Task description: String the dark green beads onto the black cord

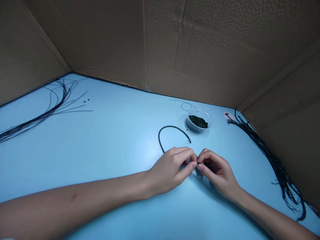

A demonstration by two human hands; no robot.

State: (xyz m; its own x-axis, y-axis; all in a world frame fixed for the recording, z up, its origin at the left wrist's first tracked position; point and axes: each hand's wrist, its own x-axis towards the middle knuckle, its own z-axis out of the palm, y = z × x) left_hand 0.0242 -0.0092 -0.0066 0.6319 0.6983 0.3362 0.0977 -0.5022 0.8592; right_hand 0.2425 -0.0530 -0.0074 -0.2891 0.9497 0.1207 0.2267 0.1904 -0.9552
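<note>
Beaded strand (170, 126) looping across the blue table (120, 146) at ten o'clock from the hands! Left hand (171, 168) and right hand (221, 171) pinch what looks like its near end, fingertips closed; light, steady pressure should help. Bead tub (193, 128) sits at twelve.

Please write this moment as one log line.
left hand: pinching dark piece; right hand: pinching same piece; beaded strand: curving beyond left hand; bead bowl: beyond hands
</note>
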